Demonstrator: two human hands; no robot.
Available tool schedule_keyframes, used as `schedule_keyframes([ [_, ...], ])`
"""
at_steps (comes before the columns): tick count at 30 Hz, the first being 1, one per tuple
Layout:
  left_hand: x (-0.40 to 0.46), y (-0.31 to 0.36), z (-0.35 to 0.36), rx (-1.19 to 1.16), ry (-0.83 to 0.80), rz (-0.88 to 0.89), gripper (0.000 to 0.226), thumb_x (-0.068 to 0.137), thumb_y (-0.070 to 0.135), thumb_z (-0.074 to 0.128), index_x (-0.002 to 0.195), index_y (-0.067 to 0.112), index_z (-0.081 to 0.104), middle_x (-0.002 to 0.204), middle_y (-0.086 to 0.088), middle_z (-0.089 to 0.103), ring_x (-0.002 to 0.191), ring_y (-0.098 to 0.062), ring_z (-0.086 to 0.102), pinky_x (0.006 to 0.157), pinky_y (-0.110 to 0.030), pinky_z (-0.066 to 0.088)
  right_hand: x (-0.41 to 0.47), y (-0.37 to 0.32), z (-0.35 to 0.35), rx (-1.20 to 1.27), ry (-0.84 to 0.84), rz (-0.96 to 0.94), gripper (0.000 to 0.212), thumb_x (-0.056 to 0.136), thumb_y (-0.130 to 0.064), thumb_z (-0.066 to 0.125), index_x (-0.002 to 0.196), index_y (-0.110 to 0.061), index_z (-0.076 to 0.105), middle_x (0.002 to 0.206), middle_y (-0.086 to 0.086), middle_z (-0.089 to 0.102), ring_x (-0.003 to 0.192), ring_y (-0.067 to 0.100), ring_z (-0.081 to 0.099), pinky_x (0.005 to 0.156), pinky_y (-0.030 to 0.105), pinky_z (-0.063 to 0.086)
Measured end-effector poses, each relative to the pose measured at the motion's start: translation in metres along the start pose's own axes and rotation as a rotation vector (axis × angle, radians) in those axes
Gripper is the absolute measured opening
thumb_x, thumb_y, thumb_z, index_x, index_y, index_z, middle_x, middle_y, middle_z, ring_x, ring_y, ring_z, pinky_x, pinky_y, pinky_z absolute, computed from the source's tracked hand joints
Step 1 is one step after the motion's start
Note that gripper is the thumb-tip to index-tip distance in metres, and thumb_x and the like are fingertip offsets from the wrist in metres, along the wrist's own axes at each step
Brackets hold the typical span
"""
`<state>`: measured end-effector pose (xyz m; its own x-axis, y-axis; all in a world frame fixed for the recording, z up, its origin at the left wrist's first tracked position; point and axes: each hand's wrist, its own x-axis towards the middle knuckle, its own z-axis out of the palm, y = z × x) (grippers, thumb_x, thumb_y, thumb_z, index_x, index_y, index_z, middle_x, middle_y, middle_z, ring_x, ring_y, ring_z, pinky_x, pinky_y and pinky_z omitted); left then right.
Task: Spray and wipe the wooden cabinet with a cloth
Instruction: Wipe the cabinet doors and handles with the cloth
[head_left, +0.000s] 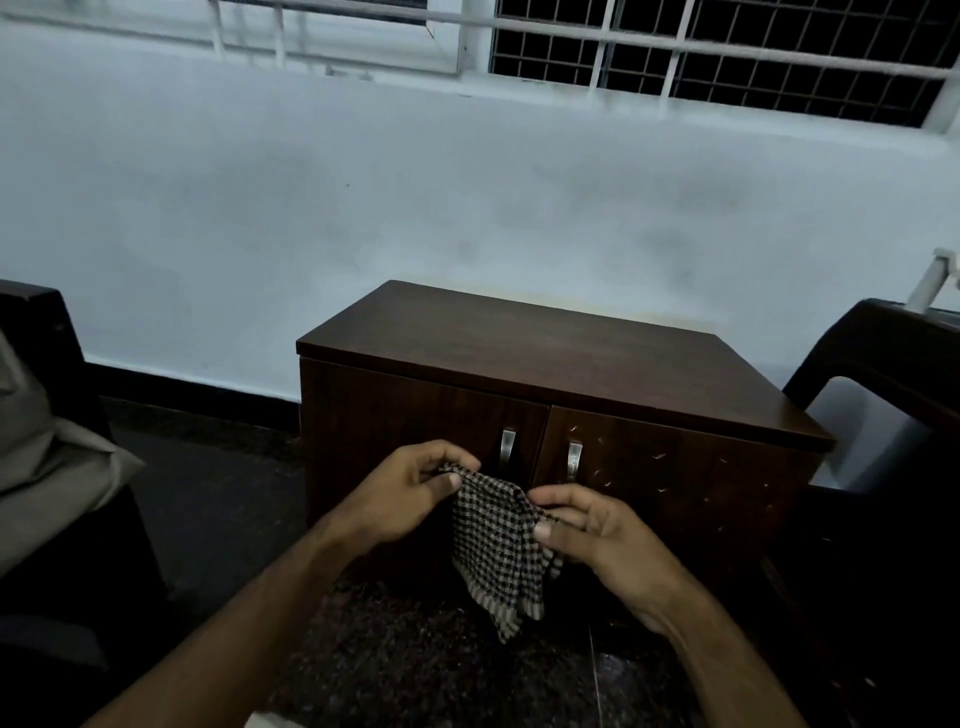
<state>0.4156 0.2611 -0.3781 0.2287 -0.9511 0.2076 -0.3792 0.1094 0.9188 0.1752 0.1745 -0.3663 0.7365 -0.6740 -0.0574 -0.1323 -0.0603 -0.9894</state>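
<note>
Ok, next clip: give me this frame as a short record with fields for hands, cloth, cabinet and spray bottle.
left hand: pinches the cloth's upper left edge
right hand: pinches its upper right edge
cloth: checked, hanging between both hands, in front of the doors
cabinet: dark wood, top bare, both doors shut
spray bottle: none visible
wiping: not yet begun
</note>
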Motion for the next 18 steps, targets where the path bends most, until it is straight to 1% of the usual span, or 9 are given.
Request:
schedule_keyframes([
  [3, -0.003, -0.003, 0.006, 0.037, 0.137, -0.03, 0.019, 0.092, 0.013, 0.072, 0.104, 0.026, 0.066, 0.102, -0.003, 0.071, 0.084, -0.01, 0.066, 0.077, -0.026, 0.055, 0.003, -0.004, 0.006, 0.001, 0.089, -0.049, 0.026, 0.093, -0.005, 0.068, 0.119, -0.01, 0.065, 0.107, 0.013, 0.077, 0.108, 0.035, 0.07, 0.098, 0.044, 0.057],
  [5, -0.008, 0.0, 0.015, 0.164, 0.327, -0.106, 0.03, 0.081, 0.034, 0.083, 0.1, 0.027, 0.061, 0.095, -0.001, 0.067, 0.071, -0.011, 0.063, 0.063, -0.028, 0.053, 0.004, -0.007, 0.012, -0.03, 0.117, -0.081, 0.023, 0.094, -0.005, 0.068, 0.117, -0.011, 0.066, 0.104, 0.012, 0.078, 0.104, 0.031, 0.073, 0.094, 0.041, 0.059],
  [6, -0.012, 0.006, 0.019, 0.12, 0.35, -0.141, 0.033, 0.08, 0.041, 0.083, 0.099, 0.024, 0.061, 0.089, -0.001, 0.067, 0.067, -0.012, 0.063, 0.059, -0.029, 0.052, 0.003, -0.01, 0.017, -0.041, 0.125, -0.095, 0.022, 0.094, -0.005, 0.068, 0.116, -0.012, 0.066, 0.102, 0.011, 0.078, 0.102, 0.03, 0.074, 0.091, 0.04, 0.06],
  [8, -0.019, 0.019, 0.031, -0.155, 0.226, -0.219, 0.035, 0.085, 0.045, 0.076, 0.099, 0.015, 0.065, 0.082, -0.002, 0.07, 0.065, -0.014, 0.067, 0.058, -0.032, 0.054, 0.002, -0.013, 0.021, -0.08, 0.13, -0.119, 0.02, 0.094, -0.008, 0.069, 0.113, -0.015, 0.068, 0.1, 0.008, 0.079, 0.098, 0.027, 0.075, 0.088, 0.038, 0.061],
  [10, -0.025, 0.027, 0.038, -0.296, 0.133, -0.278, 0.04, 0.087, 0.048, 0.073, 0.103, 0.011, 0.068, 0.081, 0.001, 0.073, 0.071, -0.014, 0.07, 0.062, -0.03, 0.057, -0.001, -0.015, 0.025, -0.145, 0.076, -0.126, 0.02, 0.094, -0.011, 0.07, 0.112, -0.02, 0.07, 0.101, 0.005, 0.079, 0.098, 0.023, 0.075, 0.089, 0.036, 0.06],
  [12, -0.027, 0.025, 0.041, -0.337, 0.14, -0.301, 0.033, 0.088, 0.041, 0.075, 0.1, 0.012, 0.069, 0.083, 0.001, 0.074, 0.074, -0.012, 0.07, 0.065, -0.03, 0.058, -0.006, -0.016, 0.028, -0.176, 0.013, -0.109, 0.022, 0.095, -0.01, 0.069, 0.114, -0.02, 0.07, 0.103, 0.004, 0.079, 0.101, 0.022, 0.074, 0.092, 0.034, 0.059],
  [14, -0.027, 0.021, 0.041, -0.361, 0.151, -0.323, 0.012, 0.091, 0.024, 0.074, 0.095, 0.014, 0.068, 0.081, -0.001, 0.071, 0.068, -0.007, 0.066, 0.063, -0.029, 0.055, -0.01, -0.016, 0.029, -0.197, 0.009, -0.093, 0.024, 0.095, -0.007, 0.067, 0.114, -0.02, 0.07, 0.102, 0.005, 0.079, 0.101, 0.023, 0.074, 0.093, 0.034, 0.059],
  [16, -0.028, 0.021, 0.038, -0.328, 0.164, -0.345, 0.001, 0.094, 0.013, 0.068, 0.094, 0.013, 0.069, 0.073, 0.002, 0.069, 0.057, -0.002, 0.062, 0.057, -0.025, 0.051, -0.012, -0.015, 0.027, -0.216, 0.073, -0.079, 0.022, 0.095, -0.005, 0.067, 0.11, -0.02, 0.071, 0.098, 0.005, 0.079, 0.097, 0.022, 0.075, 0.089, 0.035, 0.06],
  [18, -0.03, 0.02, 0.03, -0.265, 0.217, -0.363, 0.004, 0.094, 0.011, 0.066, 0.095, 0.01, 0.07, 0.07, 0.004, 0.072, 0.057, -0.001, 0.065, 0.053, -0.023, 0.05, -0.011, -0.014, 0.021, -0.219, 0.234, -0.03, 0.017, 0.095, -0.005, 0.066, 0.102, -0.02, 0.071, 0.095, 0.004, 0.079, 0.089, 0.018, 0.076, 0.079, 0.033, 0.061],
])
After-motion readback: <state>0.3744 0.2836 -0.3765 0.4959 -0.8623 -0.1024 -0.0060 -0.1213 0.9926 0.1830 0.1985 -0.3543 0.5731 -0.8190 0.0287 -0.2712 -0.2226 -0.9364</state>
